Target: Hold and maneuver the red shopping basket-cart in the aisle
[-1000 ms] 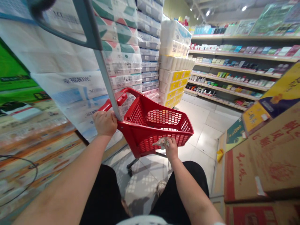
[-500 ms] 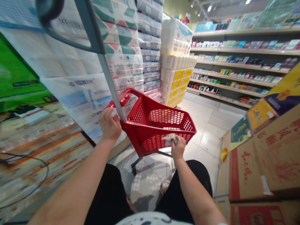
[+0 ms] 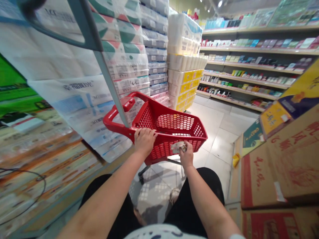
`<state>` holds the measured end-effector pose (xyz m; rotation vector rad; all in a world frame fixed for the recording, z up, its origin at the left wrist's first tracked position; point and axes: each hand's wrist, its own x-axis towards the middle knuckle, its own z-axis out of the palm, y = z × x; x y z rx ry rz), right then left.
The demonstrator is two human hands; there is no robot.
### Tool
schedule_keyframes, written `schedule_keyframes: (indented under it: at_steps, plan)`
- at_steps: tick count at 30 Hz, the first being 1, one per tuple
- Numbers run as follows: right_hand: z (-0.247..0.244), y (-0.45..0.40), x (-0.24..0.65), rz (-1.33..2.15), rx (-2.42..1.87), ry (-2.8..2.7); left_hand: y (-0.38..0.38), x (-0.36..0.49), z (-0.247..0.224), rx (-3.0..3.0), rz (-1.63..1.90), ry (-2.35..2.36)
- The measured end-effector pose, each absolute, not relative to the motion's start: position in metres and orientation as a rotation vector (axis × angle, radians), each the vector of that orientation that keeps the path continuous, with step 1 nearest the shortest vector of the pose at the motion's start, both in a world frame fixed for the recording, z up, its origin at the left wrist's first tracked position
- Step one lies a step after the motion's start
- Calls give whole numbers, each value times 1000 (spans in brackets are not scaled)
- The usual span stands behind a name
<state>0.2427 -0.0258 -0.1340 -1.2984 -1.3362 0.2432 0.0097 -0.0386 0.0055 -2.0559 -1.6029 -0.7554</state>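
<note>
A red shopping cart (image 3: 174,137) with a perforated basket stands in front of me, its handle at the left and a grey pole (image 3: 111,86) rising beside it. My left hand (image 3: 144,141) is closed over the near top rim of the basket, close to the pole's base; whatever lies under its fingers is hidden. Beside the near basket wall, my right hand (image 3: 186,155) pinches a crumpled, whitish, stained wipe (image 3: 178,147). The inside of the basket shows no goods.
Wrapped paper packs (image 3: 127,49) are stacked along the left. Cardboard boxes (image 3: 264,176) stand close on the right. Stocked shelves (image 3: 254,66) line the back, beyond a tiled floor (image 3: 214,122). A dark cable (image 3: 42,189) hangs at lower left.
My left hand has moved right from the cart's handle end beside the pole to the near basket rim. My right hand and the wipe have shifted only slightly left.
</note>
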Motion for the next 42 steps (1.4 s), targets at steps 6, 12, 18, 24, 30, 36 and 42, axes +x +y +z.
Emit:
schedule_keyframes:
  at_steps: [6,12,18,24,30,36,42]
  plan:
    - [-132,-27,246,142,-1337,-1347,-42,16,-1,-2002,-763,-1597]
    - [-134,-31,250,62,-1276,-1418,-45,13,0,-1993,-778,-1597]
    - [-136,-37,252,-6,-1315,-1557,-48,12,2,-2001,-801,-1595]
    - [-146,-36,258,66,-1452,-1163,-53,13,5,-1991,-752,-1627]
    - [-147,-37,258,121,-1389,-1267,-57,16,6,-1984,-738,-1647]
    - [-153,-39,249,182,-1415,-1237,-60,18,6,-1984,-686,-1630]
    - [-150,-44,243,166,-1338,-1380,-60,21,6,-1983,-701,-1641]
